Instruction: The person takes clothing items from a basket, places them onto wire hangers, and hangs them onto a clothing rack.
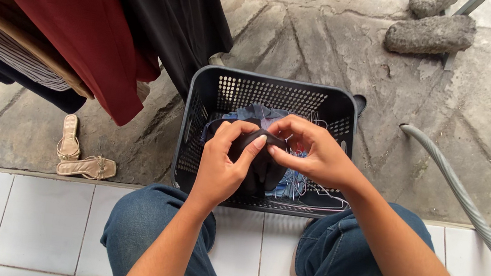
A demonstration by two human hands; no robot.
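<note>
A dark plastic laundry basket (pixel 208 89) with perforated walls stands on the concrete right in front of my knees. Over it, my left hand (pixel 222 166) and my right hand (pixel 310 152) both grip a small black garment (pixel 262 167), pinching its upper edge between thumbs and fingers. The rest of the black cloth hangs down into the basket. Under it lie blue denim clothing (pixel 261 113) and several thin wire hangers (pixel 314 196). My legs in blue jeans frame the basket from below.
Maroon (pixel 75 12), black (pixel 168 1) and striped clothes hang at upper left. A pair of tan sandals (pixel 80 155) lies left of the basket. A grey corrugated hose (pixel 476 214) runs down the right. Two stones (pixel 431 33) sit at the top. I sit on a white tiled ledge (pixel 3 218).
</note>
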